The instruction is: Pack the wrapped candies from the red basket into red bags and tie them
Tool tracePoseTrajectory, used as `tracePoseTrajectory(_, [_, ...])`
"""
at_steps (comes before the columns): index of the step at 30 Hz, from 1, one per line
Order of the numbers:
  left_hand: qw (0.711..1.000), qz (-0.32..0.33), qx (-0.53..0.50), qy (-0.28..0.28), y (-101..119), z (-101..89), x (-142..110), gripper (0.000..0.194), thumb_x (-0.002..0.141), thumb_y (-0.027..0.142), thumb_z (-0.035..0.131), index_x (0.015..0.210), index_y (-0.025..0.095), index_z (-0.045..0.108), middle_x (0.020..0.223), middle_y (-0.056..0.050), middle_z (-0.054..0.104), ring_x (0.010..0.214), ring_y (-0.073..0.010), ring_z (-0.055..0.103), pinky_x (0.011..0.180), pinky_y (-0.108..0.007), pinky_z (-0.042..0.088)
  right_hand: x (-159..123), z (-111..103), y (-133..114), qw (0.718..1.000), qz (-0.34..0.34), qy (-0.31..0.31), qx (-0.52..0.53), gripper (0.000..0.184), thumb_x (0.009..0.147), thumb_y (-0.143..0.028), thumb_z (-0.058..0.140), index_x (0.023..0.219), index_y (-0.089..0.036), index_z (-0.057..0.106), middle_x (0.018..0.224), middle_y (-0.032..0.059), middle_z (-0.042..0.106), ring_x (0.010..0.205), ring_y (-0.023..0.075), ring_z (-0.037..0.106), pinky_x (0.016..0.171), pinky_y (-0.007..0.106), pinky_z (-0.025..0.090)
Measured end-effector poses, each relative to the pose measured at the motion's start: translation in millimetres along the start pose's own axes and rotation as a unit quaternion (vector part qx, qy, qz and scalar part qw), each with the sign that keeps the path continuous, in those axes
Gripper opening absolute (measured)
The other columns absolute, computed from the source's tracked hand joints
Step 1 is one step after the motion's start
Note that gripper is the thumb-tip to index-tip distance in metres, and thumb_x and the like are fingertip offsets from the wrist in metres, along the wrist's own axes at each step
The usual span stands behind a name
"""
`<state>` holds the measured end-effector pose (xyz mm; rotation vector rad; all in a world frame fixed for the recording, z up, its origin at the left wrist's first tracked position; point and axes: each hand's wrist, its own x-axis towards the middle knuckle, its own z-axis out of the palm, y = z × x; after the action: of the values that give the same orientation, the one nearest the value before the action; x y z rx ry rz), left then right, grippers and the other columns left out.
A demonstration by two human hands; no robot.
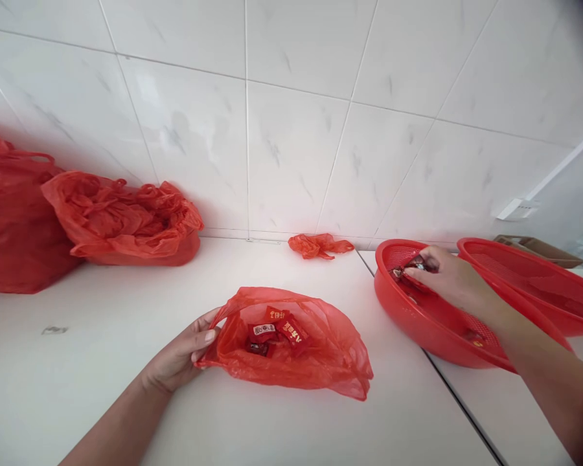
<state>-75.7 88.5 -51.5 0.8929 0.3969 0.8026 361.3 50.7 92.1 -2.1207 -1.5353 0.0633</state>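
Observation:
My left hand pinches the left edge of a red plastic bag, which lies spread with its mouth up on the white table. Inside the bag sit several small red packets with gold and white print, and a darker wrapped piece. To the right, my right hand reaches into a red plastic basket with perforated sides. Its fingers are closed round small shiny wrapped packets. A few more wrapped pieces lie low in that basket, partly hidden by my hand and forearm.
A second red basket stands behind on the right, near a cardboard box. A crumpled red bag lies by the tiled wall. Full red bags stand at the left. A seam runs between tabletops.

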Motion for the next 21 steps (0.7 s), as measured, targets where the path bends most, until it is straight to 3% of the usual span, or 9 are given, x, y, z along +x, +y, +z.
tracePoseTrajectory(2, [1.0,0.0,0.004,0.003,0.4,0.7,-0.1,0.051,0.079,0.029,0.064,0.127,0.015,0.051,0.043,0.011,0.025,0.043,-0.0043,0.022,0.05,-0.016,0.031,-17.0,3.9,-31.6,0.996,-0.056,-0.017,0.067,0.023,0.079,-0.044,0.053,0.094,-0.026,0.055,0.097,0.0025,0.064,0.089,0.0178,0.059,0.071,0.029,0.042])
tracePoseTrajectory(4, [1.0,-0.001,0.009,0.002,1.4,2.0,0.0,0.055,0.078,0.031,0.064,0.128,0.013,0.049,0.042,0.011,0.025,0.043,-0.0042,0.022,0.05,-0.016,0.03,-39.1,9.6,-65.7,0.987,-0.113,-0.046,0.108,0.02,0.08,-0.041,0.055,0.094,-0.028,0.055,0.092,-0.0017,0.065,0.083,0.0158,0.059,0.069,0.027,0.043])
tracePoseTrajectory(7, [1.0,-0.003,0.018,0.003,2.4,3.3,0.2,0.058,0.076,0.032,0.066,0.128,0.012,0.049,0.042,0.011,0.026,0.043,-0.0042,0.022,0.05,-0.016,0.029,-72.6,22.6,-111.8,0.973,-0.184,-0.122,0.066,0.012,0.084,-0.035,0.048,0.083,-0.027,0.056,0.071,-0.0037,0.06,0.061,0.014,0.054,0.055,0.026,0.04])
tracePoseTrajectory(10, [1.0,-0.001,0.028,0.008,1.9,2.8,0.1,0.056,0.075,0.033,0.067,0.125,0.013,0.051,0.042,0.011,0.027,0.043,-0.0045,0.023,0.051,-0.017,0.03,-95.5,43.9,-138.8,0.938,-0.279,-0.201,0.043,0.013,0.085,-0.024,0.044,0.089,-0.029,0.056,0.085,-0.0017,0.063,0.072,0.0163,0.057,0.062,0.028,0.041])
tracePoseTrajectory(15, [0.999,0.004,0.034,0.015,0.9,2.1,-0.1,0.04,0.073,0.034,0.069,0.107,0.015,0.06,0.042,0.01,0.029,0.043,-0.0051,0.025,0.054,-0.019,0.032,-104.3,89.1,-142.2,0.898,-0.365,-0.242,-0.031,0.013,0.084,-0.02,0.042,0.08,-0.025,0.053,0.075,-0.0016,0.063,0.063,0.016,0.055,0.053,0.028,0.034])
tracePoseTrajectory(18, [1.0,0.001,0.027,0.014,1.8,4.5,0.2,0.039,0.073,0.034,0.069,0.106,0.016,0.06,0.042,0.01,0.03,0.043,-0.005,0.026,0.054,-0.019,0.033,-99.9,105.1,-137.1,0.901,-0.351,-0.253,-0.023,0.009,0.082,-0.02,0.044,0.08,-0.023,0.053,0.078,-0.0012,0.064,0.067,0.0166,0.057,0.056,0.028,0.036])
tracePoseTrajectory(21, [1.0,-0.003,0.021,0.017,2.5,6.9,0.4,0.047,0.072,0.034,0.07,0.113,0.016,0.058,0.042,0.01,0.03,0.042,-0.0055,0.028,0.053,-0.019,0.033,-93.2,106.3,-133.3,0.913,-0.313,-0.263,-0.01,0.009,0.081,-0.023,0.049,0.087,-0.023,0.056,0.09,0.001,0.064,0.075,0.019,0.059,0.061,0.03,0.039])
